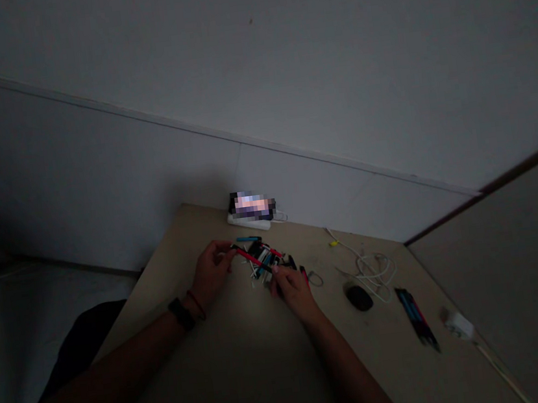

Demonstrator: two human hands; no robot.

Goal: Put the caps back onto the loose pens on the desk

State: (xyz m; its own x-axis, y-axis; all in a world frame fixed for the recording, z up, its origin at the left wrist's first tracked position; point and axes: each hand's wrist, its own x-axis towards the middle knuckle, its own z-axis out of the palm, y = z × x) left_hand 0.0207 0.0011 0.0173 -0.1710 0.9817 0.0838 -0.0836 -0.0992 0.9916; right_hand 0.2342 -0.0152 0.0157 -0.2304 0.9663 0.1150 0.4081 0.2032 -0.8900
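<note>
A heap of pens (pixel 267 262), red, blue, black and white, lies near the middle of a beige table (pixel 249 361). My left hand (pixel 213 271) is pinched on one end of a red pen (pixel 249 255) that slants across the heap. My right hand (pixel 293 290) rests at the heap's near right side, with its fingers closed on the pens there; which pen it grips I cannot make out. A dark watch and a thin band sit on my left wrist.
A phone (pixel 252 206) leans on a white block at the table's far edge by the wall. To the right lie a black mouse (pixel 359 297), a coiled white cable (pixel 373 268), a bundle of pens (pixel 416 317) and a white plug (pixel 458 325). The room is dim.
</note>
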